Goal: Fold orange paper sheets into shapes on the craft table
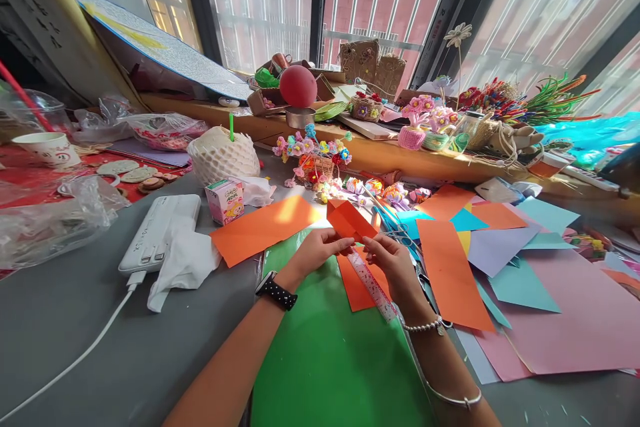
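Between my two hands is a small piece of folded orange paper [351,219], raised above a green mat [320,360]. My left hand [323,250] pinches its lower left edge. Its right edge is pinched by my right hand [393,263]. Under my hands, a clear ruler with a pink pattern [373,285] lies slanted over an orange sheet [353,283]. A long orange strip [273,228] lies beyond my left hand, and another orange strip [453,273] lies to the right. Scissors [400,232] are partly hidden behind my right hand.
Teal, lilac and pink sheets [585,320] overlap on the right. At left are a white power bank [163,230] with a cable, a crumpled tissue [186,260], a small pink box [225,201] and a coconut with a green straw [223,157]. Paper flowers [315,157] stand behind.
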The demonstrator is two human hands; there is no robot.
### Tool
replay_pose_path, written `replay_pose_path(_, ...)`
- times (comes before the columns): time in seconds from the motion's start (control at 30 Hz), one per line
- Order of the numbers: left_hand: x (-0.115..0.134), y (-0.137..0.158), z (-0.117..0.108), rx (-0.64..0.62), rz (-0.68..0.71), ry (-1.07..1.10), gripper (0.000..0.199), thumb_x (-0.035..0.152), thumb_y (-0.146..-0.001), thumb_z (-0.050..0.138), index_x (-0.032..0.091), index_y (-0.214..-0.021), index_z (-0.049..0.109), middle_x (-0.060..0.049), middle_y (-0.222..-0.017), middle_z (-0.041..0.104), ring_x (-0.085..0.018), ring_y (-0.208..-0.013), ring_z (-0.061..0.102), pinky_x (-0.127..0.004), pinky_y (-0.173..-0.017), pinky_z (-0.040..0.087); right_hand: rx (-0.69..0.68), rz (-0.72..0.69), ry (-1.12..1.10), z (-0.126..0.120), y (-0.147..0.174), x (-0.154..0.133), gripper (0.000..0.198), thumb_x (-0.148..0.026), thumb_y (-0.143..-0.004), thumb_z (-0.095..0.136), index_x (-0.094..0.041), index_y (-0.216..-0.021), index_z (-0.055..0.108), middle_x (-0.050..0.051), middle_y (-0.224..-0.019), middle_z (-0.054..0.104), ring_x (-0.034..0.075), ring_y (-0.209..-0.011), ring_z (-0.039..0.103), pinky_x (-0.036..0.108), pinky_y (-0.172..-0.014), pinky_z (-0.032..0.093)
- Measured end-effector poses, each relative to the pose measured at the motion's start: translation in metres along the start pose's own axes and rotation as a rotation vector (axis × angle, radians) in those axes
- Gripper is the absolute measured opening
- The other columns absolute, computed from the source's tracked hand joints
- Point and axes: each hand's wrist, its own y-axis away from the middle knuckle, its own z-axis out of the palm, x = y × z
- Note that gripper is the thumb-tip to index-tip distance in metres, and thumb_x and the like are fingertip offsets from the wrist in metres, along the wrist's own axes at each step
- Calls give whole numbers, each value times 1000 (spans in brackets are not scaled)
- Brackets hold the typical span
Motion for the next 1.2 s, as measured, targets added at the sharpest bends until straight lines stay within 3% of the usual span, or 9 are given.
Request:
replay_pose_path(0.3,4,2,1,158,46,-5,27,39,-64,61,13,-59,56,0,-54,56,-12,-57,54,-26,-61,44,-132,-4,149,4,1,3,24,-40,-67,59,-16,-66,62,-1,-56,57,11,-51,52,23,-51,42)
replay_pose_path(0.5,4,1,1,168,58,64,25,36,-63,63,13,-71,58,0,-64,59,-14,-62,56,-27,-65,44,-203,-63,273,8,1,6,23,-39,-70,56,-16,-72,63,3,-65,64,16,-61,60,26,-56,46)
replay_pose_path(0.6,3,0,-1,224,37,109,27,35,-64,62,11,-76,58,-2,-71,59,-14,-65,58,-28,-67,44,-159,-141,415,8,1,8,17,-33,-71,56,-17,-74,62,5,-74,66,17,-67,60,28,-60,47)
replay_pose_path(0.7,3,0,-2,296,24,97,27,34,-65,61,11,-80,57,-3,-74,59,-13,-65,57,-27,-66,44,-11,-251,514,7,1,8,12,-27,-72,52,-19,-80,57,4,-78,64,16,-66,59,29,-61,48)
replay_pose_path(0.77,4,0,-1,305,25,84,28,34,-66,60,11,-82,57,-3,-76,59,-13,-65,56,-27,-66,43,56,-322,523,7,3,6,21,-24,-73,51,-20,-93,53,4,-86,61,14,-63,58,29,-59,49)
replay_pose_path(0.87,5,0,-1,300,25,79,28,34,-65,60,12,-81,57,-2,-74,58,-12,-65,55,-26,-65,43,32,-418,542,8,5,3,37,-20,-73,49,-24,-110,46,4,-98,56,12,-63,57,28,-59,50)
replay_pose_path(1.0,4,1,-1,270,28,66,24,33,-67,59,12,-78,57,-1,-70,55,-12,-66,53,-25,-66,43,-50,-453,577,8,5,2,26,-21,-77,48,-25,-100,58,4,-96,53,12,-68,57,26,-61,50)
replay_pose_path(1.2,3,1,-1,232,55,27,20,32,-68,57,12,-72,58,0,-64,52,-11,-64,48,-23,-64,40,-69,-436,469,2,0,4,17,-24,-75,54,-25,-87,66,2,-83,54,13,-73,55,25,-65,48)
